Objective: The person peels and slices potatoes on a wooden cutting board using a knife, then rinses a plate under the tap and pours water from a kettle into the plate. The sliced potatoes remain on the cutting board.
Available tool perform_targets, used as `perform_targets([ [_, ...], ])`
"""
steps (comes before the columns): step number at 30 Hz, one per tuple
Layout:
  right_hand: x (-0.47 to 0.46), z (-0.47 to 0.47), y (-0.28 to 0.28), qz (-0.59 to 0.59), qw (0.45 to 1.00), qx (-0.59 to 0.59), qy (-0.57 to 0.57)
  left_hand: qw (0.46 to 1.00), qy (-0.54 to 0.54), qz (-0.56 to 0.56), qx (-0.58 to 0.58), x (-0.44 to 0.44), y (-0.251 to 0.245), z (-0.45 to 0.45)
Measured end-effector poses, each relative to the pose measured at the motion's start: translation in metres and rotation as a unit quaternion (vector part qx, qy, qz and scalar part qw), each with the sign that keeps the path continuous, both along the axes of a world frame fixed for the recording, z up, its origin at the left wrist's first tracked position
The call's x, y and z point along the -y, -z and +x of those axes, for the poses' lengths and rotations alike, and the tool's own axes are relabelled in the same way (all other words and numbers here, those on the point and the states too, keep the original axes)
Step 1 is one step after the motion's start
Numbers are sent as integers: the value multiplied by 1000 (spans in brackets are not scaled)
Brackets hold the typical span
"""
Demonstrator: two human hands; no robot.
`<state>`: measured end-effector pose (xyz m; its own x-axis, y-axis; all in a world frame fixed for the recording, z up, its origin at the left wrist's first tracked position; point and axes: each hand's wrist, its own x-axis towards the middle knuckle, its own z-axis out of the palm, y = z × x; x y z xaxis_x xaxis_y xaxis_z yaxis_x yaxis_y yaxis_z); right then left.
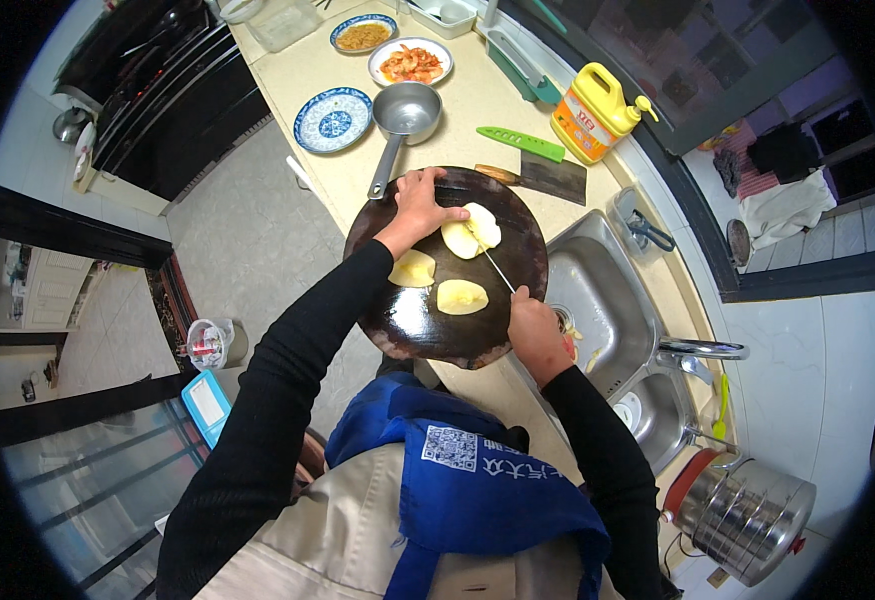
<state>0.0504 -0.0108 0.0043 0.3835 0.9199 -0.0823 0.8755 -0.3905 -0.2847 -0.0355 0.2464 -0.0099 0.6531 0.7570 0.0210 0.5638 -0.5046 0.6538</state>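
Observation:
A round dark cutting board point(437, 337) lies on the counter before me. My left hand point(422, 210) rests over its upper part, thumb against a large piece of peeled, pale yellow fruit point(470, 231), perhaps apple. My right hand point(536, 330) grips a small knife point(499, 271) at the board's right edge; its thin blade points up-left and its tip meets the piece's lower edge. The handle is hidden in my fist. Two more cut pieces lie on the board, one point(412, 269) below my left wrist, the other point(462, 297) nearer to me.
A saucepan point(407, 112), a blue-patterned plate point(332, 120) and two dishes of food stand beyond the board. A cleaver point(554, 178) and a green knife sheath point(520, 143) lie near a yellow detergent jug point(595, 112). The steel sink point(610, 277) is at the right, with peelings in it.

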Motion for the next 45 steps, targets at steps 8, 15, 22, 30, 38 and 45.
perform_targets([
  [8, -5, -2, 0, -18, 999, -24, 17, 932, 298, 99, 181, 74, -10, 9],
  [15, -13, -4, -10, -29, 997, -65, -26, 929, 363, 35, 65, 101, -7, 5],
  [22, -33, -10, -24, -54, 997, -63, -13, 929, 361, 36, 70, 85, -4, 2],
  [30, -35, -7, -28, -20, 996, -60, -64, 930, 333, 138, 73, 83, -3, 1],
  [38, -42, -4, -25, -22, 996, -60, -66, 926, 343, 142, 71, 78, 3, 0],
  [45, -47, -14, -20, -103, 991, -89, 11, 918, 357, 175, 18, 81, 17, -1],
])
